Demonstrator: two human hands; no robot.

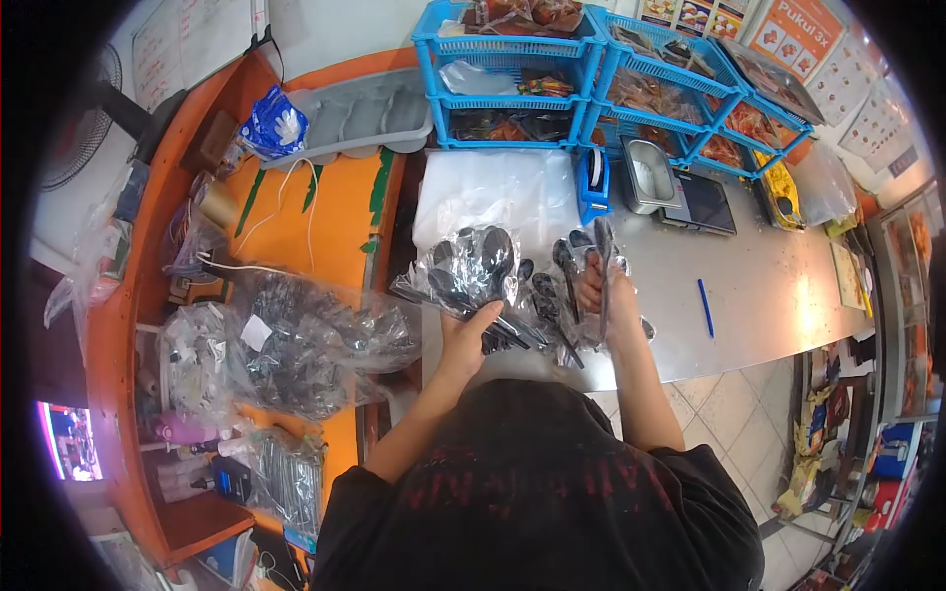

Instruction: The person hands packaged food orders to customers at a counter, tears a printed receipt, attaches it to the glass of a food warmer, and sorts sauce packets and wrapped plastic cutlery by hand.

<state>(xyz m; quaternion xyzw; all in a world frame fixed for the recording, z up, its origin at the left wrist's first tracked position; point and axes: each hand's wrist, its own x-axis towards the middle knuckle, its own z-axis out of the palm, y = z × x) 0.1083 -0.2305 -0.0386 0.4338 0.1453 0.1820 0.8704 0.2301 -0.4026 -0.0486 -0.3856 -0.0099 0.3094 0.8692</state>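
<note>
Head view, looking straight down over a person in a dark shirt at a steel bench [769, 286]. The left hand [471, 330] is closed around the lower end of a clear bag of black plastic spoons [471, 266], which lies near the bench's front edge, toward its left end. The right hand [594, 291] is gripped narrow around a loose bunch of spoons [581, 256], held upright just beside the bag, bowls up. More loose spoons [537, 310] lie on the bench between the two hands, touching the bag.

The risk, as I judge it: the bunch in the right hand is fanned and unevenly held, so a spoon could slip out and slide off the front edge onto the tiled floor. The thin bag could also tear or spill where the left hand pinches it, since the handles poke against the film.

A blue pen [706, 307] lies well apart to the right. A tape dispenser [592, 182] and a small steel container [645, 175] stand toward the back edge, in front of the blue baskets [512, 84]. Further bags of cutlery [296, 345] rest on the orange counter at the left
</note>
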